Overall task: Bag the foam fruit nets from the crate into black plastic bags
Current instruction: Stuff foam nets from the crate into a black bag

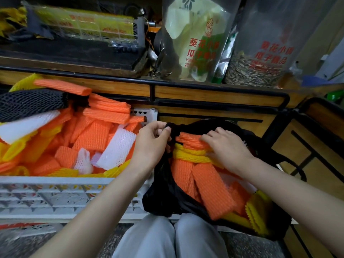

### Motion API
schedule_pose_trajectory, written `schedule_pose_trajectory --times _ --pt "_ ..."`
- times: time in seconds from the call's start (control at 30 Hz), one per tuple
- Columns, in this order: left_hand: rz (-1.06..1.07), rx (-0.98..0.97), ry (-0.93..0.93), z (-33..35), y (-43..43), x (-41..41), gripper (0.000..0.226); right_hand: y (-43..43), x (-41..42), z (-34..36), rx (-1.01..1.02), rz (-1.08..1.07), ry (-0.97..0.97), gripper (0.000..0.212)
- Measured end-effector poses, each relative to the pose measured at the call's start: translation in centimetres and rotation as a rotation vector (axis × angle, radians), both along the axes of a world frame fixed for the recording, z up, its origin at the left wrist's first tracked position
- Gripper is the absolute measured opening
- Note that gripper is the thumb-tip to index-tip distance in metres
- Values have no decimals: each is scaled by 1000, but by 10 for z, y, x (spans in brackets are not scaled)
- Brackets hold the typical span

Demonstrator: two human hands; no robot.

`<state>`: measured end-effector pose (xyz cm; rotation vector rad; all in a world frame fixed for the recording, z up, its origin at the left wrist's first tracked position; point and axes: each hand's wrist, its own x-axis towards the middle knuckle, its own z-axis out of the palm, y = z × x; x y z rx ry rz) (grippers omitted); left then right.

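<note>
Left hand (154,144) pinched the bag (162,192) rim at 12 o'clock, holding the mouth open; right hand (227,148) gripped nets (191,142), apparently packing them down. Crate (55,180) stood at 9 o'clock.

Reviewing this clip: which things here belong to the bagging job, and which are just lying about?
In the job: black bag, pinched by left hand; bagged nets, gripped by right hand; loose nets; white crate.
Lying about: sunflower seed pouch; clear pouch of packets; clear tray.

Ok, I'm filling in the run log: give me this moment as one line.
left hand: pinches black bag rim | right hand: grips orange nets in bag | crate: plenty more inside
</note>
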<state>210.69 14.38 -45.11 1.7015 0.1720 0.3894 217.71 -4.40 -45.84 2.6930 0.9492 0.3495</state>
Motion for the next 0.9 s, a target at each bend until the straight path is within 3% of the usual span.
schedule_pose_trajectory --times 0.17,0.27,0.4,0.53,0.9 --pt "-45 2 -18 4 -1 -5 14 -2 25 7 -2 -177 -70 39" --pt "-57 22 -10 5 2 -5 15 5 26 8 62 -174 -65 42" --pt "-45 37 3 5 4 -4 16 4 15 -10 164 -53 217 37" --pt "-52 32 11 4 2 -5 13 -7 17 -16 210 -159 448 50" --pt "-72 68 2 6 1 -3 22 3 -9 14 158 -62 239 50"
